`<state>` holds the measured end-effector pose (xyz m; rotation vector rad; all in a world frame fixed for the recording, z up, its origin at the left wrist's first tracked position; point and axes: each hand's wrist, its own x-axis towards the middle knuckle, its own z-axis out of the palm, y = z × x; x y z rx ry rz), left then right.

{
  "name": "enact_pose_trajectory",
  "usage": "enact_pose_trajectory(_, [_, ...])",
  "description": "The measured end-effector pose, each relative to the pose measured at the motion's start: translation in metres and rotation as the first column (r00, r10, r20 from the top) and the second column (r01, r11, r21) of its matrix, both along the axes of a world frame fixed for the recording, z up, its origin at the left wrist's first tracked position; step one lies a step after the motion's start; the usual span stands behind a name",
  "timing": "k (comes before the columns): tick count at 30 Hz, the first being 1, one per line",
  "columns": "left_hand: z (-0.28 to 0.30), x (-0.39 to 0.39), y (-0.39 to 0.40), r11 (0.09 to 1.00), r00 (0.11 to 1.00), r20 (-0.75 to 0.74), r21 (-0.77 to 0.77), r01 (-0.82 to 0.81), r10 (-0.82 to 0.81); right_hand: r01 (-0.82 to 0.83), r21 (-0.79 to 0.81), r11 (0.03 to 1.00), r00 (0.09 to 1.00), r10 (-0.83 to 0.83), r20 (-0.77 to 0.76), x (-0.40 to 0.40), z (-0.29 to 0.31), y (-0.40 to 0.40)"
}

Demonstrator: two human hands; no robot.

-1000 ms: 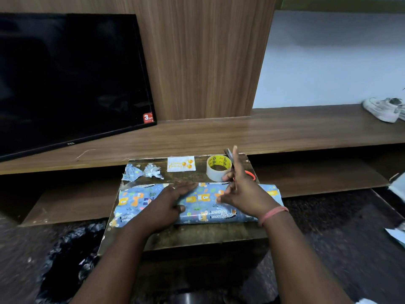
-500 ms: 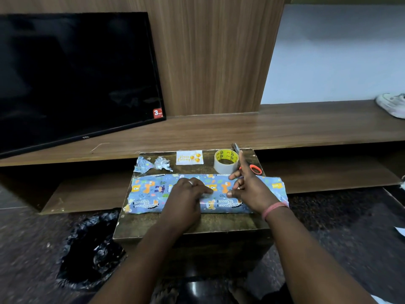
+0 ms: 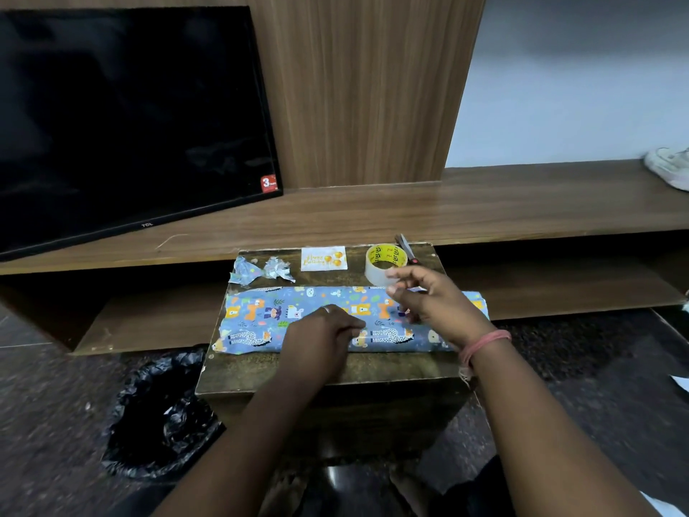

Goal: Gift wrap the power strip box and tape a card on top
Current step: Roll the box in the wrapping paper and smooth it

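Note:
The power strip box (image 3: 268, 319), wrapped in blue animal-print paper, lies lengthwise across a small wooden table (image 3: 373, 371). My left hand (image 3: 320, 337) rests on the middle of the box, with bent fingers pressing down on the paper. My right hand (image 3: 436, 304) hovers just above the box's right part. Its fingers are loosely curled and point toward the tape roll (image 3: 384, 263), and I see nothing in them. A white birthday card (image 3: 323, 258) lies flat behind the box, left of the tape. Scissors (image 3: 406, 248) poke out behind the roll, their handles hidden by my right hand.
Crumpled paper scraps (image 3: 261, 270) lie at the table's back left corner. A black bin bag (image 3: 160, 416) sits on the floor to the left. A dark TV (image 3: 130, 125) leans on the long wooden shelf (image 3: 522, 207) behind, and a white shoe (image 3: 667, 169) sits at the shelf's far right.
My left hand went from lying flat to bent fingers pressing on the box's middle. My right hand lifted off the box and curled its fingers, moving toward the tape roll.

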<state>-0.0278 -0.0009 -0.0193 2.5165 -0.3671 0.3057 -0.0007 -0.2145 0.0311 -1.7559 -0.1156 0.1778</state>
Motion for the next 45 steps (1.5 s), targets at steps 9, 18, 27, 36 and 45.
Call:
enact_pose_trajectory(9, [0.015, 0.011, 0.009, 0.979, 0.953, -0.301, -0.198, -0.054, -0.008, -0.105, -0.306, 0.946, 0.988, 0.063, -0.143, 0.004, 0.003, 0.037])
enact_pose_trajectory(18, [0.017, 0.012, 0.01, 0.945, 0.929, -0.369, -0.315, -0.089, -0.036, -0.102, -0.37, 0.924, 0.987, 0.049, -0.15, 0.002, 0.003, 0.04])
enact_pose_trajectory(27, [0.019, 0.013, 0.01, 0.959, 0.923, -0.384, -0.27, -0.09, -0.021, -0.131, -0.492, 0.86, 0.991, 0.126, -0.043, 0.003, 0.0, 0.045])
enact_pose_trajectory(36, [0.02, 0.013, 0.009, 0.963, 0.92, -0.393, -0.255, -0.09, -0.017, -0.128, -0.623, 0.772, 0.985, 0.173, 0.012, 0.006, -0.003, 0.051])
enact_pose_trajectory(45, [0.019, 0.015, 0.009, 0.96, 0.916, -0.401, -0.265, -0.091, -0.024, -0.083, -0.678, 0.73, 0.987, 0.155, 0.046, 0.004, -0.002, 0.057])
